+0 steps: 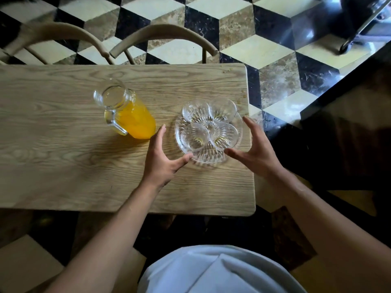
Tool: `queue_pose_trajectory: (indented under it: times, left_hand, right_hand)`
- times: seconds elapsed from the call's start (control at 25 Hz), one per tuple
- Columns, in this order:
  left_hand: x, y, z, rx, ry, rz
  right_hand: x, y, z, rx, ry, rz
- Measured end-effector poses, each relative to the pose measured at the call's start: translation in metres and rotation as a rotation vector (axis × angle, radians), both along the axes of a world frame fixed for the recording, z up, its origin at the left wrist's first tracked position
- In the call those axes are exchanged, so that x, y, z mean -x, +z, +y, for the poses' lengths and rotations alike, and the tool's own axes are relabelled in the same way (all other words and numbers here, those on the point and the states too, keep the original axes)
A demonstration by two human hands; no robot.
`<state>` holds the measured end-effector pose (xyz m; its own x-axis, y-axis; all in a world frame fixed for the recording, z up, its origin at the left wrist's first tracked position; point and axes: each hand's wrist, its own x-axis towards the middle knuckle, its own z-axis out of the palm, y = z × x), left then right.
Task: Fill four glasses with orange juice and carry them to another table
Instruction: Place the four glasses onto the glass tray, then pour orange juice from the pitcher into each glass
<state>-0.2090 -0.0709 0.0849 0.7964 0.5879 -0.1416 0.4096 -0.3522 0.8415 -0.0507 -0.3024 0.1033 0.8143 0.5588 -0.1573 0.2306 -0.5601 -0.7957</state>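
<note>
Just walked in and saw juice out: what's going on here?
A person stands at a wooden table with both hands open, the left hand and right hand flanking a glass tray. Four glasses on it look empty. A pitcher of orange juice stands to the left, untouched.

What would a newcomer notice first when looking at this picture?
The eye goes first to the glass jug of bright orange juice on the wooden table. To its right, four empty glasses stand clustered on a clear glass plate near the table's right edge. The left hand and right hand, fingers spread, flank the plate.
</note>
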Motion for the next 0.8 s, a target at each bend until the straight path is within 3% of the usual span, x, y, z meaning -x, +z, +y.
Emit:
queue_pose_trajectory:
  times: [0.44, 0.8]
  left_hand:
    - [0.043, 0.045, 0.01, -0.122, 0.124, -0.069]
    - [0.094, 0.032, 0.098, -0.069, 0.224, -0.126]
  right_hand:
    - [-0.001, 0.049, 0.057, -0.074, 0.22, -0.144]
    - [0.055, 0.046, 0.161, -0.155, 0.224, -0.051]
